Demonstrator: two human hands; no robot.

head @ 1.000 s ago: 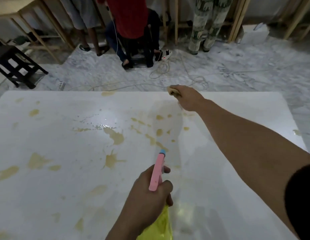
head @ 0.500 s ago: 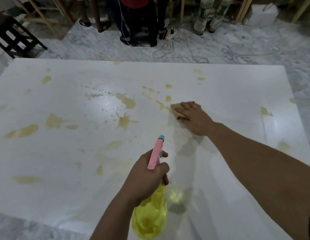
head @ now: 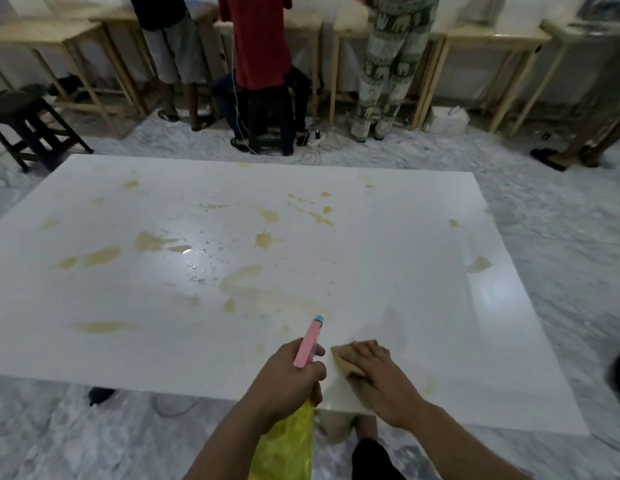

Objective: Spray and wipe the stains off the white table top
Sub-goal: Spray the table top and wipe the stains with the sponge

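Observation:
The white table top [head: 388, 258] fills the middle of the view and carries several yellow-brown stains [head: 265, 239], mostly on its left and centre, plus water droplets [head: 197, 268]. My left hand [head: 287, 379] grips a spray bottle [head: 306, 342] with a pink head, a blue nozzle and a yellow body, held over the near edge and pointing at the table. My right hand [head: 381, 375] lies flat with straight fingers on a tan sponge [head: 345, 358], pressing it onto the table near the front edge, just right of the bottle.
Three people [head: 260, 46] stand or sit at wooden tables [head: 492, 39] beyond the far edge, with a power strip and cables [head: 317, 136] on the marble floor. A black stool [head: 27, 123] stands at the back left. A white box [head: 447, 121] sits on the floor.
My right hand has dragged the sponge from the far edge of the table back to the near edge beside the bottle. The view has pulled back and tilted up.

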